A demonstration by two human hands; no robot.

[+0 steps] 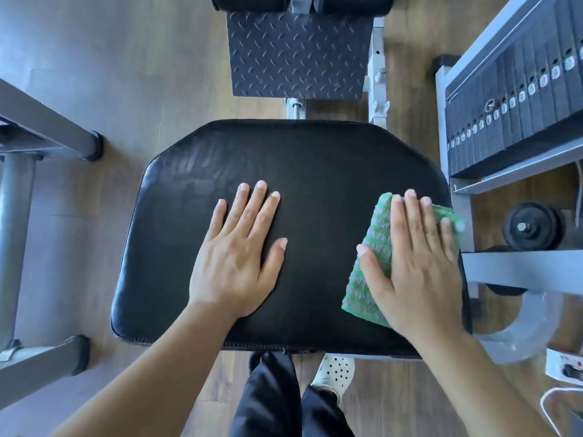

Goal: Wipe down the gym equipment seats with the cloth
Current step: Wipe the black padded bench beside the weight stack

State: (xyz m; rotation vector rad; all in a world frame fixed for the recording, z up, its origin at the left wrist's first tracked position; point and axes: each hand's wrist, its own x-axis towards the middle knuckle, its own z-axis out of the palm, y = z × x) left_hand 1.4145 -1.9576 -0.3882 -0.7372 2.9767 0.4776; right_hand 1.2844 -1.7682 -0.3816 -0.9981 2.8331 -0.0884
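Seat: I see a black padded seat point(315, 159) filling the middle of the head view, its stitched near edge towards me; faint streaks show on its far left corner
Cloth: a green and grey cloth point(373, 231) lies flat on the right side of the seat, near the right edge; one corner sticks out past the fingers on the far right
Right hand: my right hand point(413, 272) lies palm-down on the cloth, fingers straight and together, thumb spread onto the fabric; it presses rather than grasps, nothing curled round the cloth
Left hand: my left hand point(236, 257) rests flat on the bare seat left of centre, fingers spread and straight, holding nothing; well apart from the cloth
Beyond the seat: a dark tread-pattern foot plate point(296, 55) on a grey frame, black roller pads point(249, 1) at the top edge
Right side: a weight stack point(517, 99) in a grey frame just beside the seat; a black dumbbell point(530, 227) on the floor below it
Left side: grey metal tubing point(19, 234) with black end caps
Below: dark trousers point(271, 398) and a white perforated shoe point(334, 372) on the wooden floor point(142, 74)
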